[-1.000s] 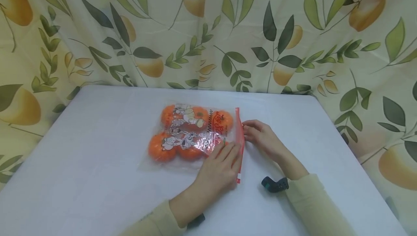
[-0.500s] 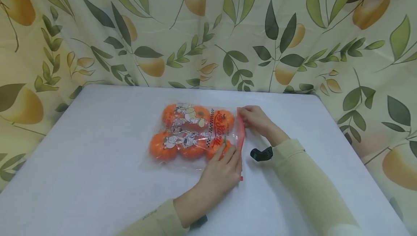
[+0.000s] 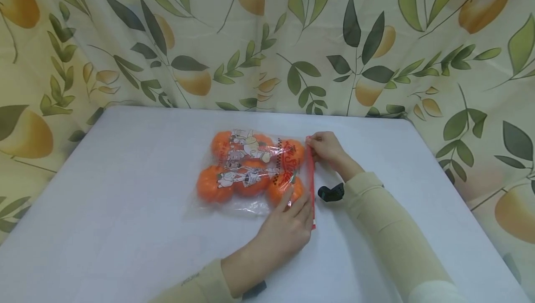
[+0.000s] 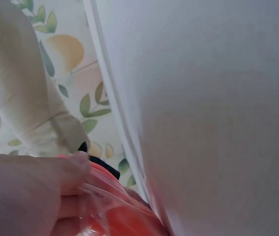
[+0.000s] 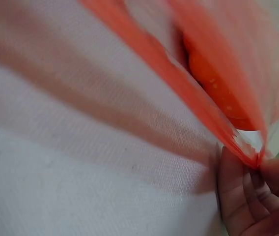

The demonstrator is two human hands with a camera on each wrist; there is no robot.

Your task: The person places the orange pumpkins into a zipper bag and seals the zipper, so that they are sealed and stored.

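A clear zip bag [image 3: 251, 207] with cartoon print and a red zip strip [image 3: 311, 187] lies flat on the table. Several mandarins [image 3: 214, 184] are inside it. My right hand [image 3: 332, 152] pinches the far corner of the strip between thumb and fingers. In the right wrist view, the bag's mouth gapes, with a mandarin [image 5: 213, 83] showing behind the red edge. At the near end of the strip, my left hand [image 3: 286, 226] holds the bag, its fingers lying over the film beside the nearest mandarin. The left wrist view has its thumb [image 4: 75, 167] against the bag.
The white table [image 3: 125, 163] extends on all sides of the bag. A curtain [image 3: 234, 38] with a fruit and leaf print hangs behind it. A black wrist device [image 3: 331, 193] sits by the right sleeve [image 3: 388, 219].
My right hand has moved from the middle of the red strip to its far corner and now pinches it. The bag has shifted slightly right. The left hand stays at the near end.
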